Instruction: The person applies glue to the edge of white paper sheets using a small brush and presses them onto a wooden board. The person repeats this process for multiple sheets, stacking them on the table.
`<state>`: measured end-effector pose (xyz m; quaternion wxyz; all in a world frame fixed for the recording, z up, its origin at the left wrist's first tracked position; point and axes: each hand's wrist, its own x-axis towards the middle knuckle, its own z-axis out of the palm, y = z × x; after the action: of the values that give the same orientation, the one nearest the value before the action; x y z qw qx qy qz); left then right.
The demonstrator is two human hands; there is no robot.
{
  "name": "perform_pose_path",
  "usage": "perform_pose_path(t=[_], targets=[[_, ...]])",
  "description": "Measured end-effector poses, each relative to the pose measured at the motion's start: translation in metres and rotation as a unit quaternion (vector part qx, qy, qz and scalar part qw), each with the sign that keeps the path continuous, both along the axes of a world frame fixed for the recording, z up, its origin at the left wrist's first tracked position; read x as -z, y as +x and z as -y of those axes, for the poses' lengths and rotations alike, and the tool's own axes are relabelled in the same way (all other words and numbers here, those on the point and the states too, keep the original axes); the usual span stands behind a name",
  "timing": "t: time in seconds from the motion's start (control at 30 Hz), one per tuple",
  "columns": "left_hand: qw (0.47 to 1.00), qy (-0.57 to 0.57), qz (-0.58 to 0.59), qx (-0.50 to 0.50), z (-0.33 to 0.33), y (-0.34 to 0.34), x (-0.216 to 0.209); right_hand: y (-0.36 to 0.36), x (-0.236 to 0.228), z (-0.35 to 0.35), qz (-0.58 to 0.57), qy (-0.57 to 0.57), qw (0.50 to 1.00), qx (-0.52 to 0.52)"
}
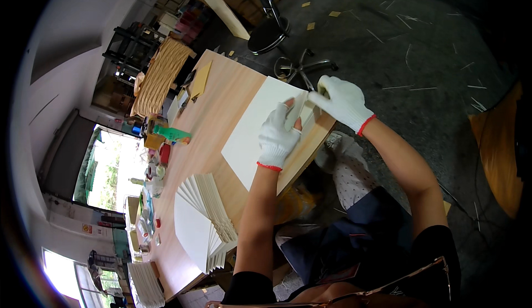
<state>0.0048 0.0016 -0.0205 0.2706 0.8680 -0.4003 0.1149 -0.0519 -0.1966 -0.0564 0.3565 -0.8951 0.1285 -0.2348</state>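
A white board (246, 136) lies on the wood-toned table, close to its near right edge. My left hand (279, 134), in a white knit glove with a red cuff, rests on the board with fingers stretched and thumb apart; bare fingertips show. My right hand (344, 102), gloved alike, is at the board's right end with its fingers curled in. Between the hands a pale narrow strip (301, 108) stands along the board's edge. Whether the strip is part of the board I cannot tell. What the right fingers pinch, if anything, is hidden.
A fanned stack of white boards (205, 219) sits on the table (194, 142) to my left. A green bottle (173, 134) and small items line its far side. A black swivel chair (268, 35) stands beyond the table. Thin offcuts (407, 20) litter the dark floor.
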Motion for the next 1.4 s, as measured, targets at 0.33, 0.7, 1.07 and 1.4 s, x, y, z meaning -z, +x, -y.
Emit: perform_pose_path(t=[0.33, 0.7, 1.07, 1.4], targets=[[0.995, 0.08, 0.05, -0.039, 0.006, 0.0, -0.007, 0.001, 0.002, 0.004, 0.016, -0.138, 0.987, -0.076], [0.991, 0.107, 0.051, -0.062, 0.012, 0.018, 0.005, 0.015, -0.014, 0.013, 0.163, -0.284, 0.935, -0.133], [0.994, -0.018, -0.108, 0.0, 0.004, 0.017, 0.001, 0.015, -0.01, -0.012, 0.03, 0.152, 0.984, -0.088], [0.967, -0.098, -0.222, 0.082, -0.007, 0.034, 0.011, 0.012, -0.002, -0.015, 0.064, 0.176, 0.98, -0.068]])
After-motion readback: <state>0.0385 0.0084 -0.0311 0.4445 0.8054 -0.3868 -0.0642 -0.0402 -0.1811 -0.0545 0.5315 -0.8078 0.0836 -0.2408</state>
